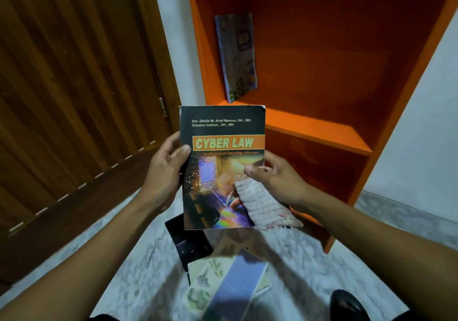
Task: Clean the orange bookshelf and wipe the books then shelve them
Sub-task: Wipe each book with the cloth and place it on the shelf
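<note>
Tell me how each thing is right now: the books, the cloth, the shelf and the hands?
Cyber Law book: closed, held up, cover facing the camera.
Cloth: bunched against the cover.
Left hand: gripping the book's left edge.
Right hand: holding the cloth.
Blue book: shelved, leaning.
Orange bookshelf: nearly bare.
Floor books: piled, overlapping.

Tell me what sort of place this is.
Probably a room in a home: an orange bookshelf stands against a white wall beside a slatted wooden door, on a marble-patterned floor where books lie in a loose pile.
</note>
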Tool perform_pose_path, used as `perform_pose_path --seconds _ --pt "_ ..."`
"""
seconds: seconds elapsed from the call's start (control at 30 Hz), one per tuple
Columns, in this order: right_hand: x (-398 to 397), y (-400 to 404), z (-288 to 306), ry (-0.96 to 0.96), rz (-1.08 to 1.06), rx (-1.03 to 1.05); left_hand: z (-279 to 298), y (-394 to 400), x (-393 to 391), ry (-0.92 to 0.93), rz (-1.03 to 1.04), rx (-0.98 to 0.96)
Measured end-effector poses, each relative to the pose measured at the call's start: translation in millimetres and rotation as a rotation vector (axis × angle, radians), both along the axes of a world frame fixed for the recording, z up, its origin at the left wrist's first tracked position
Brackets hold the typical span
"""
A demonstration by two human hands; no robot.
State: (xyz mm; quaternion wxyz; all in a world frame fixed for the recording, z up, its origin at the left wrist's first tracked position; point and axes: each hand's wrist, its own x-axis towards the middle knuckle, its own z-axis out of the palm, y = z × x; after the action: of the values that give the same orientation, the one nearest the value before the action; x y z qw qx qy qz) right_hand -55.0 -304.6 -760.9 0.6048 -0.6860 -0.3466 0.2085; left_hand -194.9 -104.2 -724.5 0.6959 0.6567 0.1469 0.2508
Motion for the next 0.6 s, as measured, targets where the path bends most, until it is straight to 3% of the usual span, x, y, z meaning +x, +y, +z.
perform_pose_path --seconds 0.13,0.2,0.4,0.6 --pt "9 1 24 -0.090 -0.029 0.040 -4 13 -7 0.319 -0.162 0.196" --pt "15 3 34 -0.094 -0.048 0.066 -6 16 -6 0.394 -0.175 0.232" --pt "48 19 82 -0.123 -0.093 0.079 22 21 29 0.262 0.005 0.305" --pt "90 35 115 -0.182 -0.508 0.159 56 29 99 0.154 0.097 0.351"
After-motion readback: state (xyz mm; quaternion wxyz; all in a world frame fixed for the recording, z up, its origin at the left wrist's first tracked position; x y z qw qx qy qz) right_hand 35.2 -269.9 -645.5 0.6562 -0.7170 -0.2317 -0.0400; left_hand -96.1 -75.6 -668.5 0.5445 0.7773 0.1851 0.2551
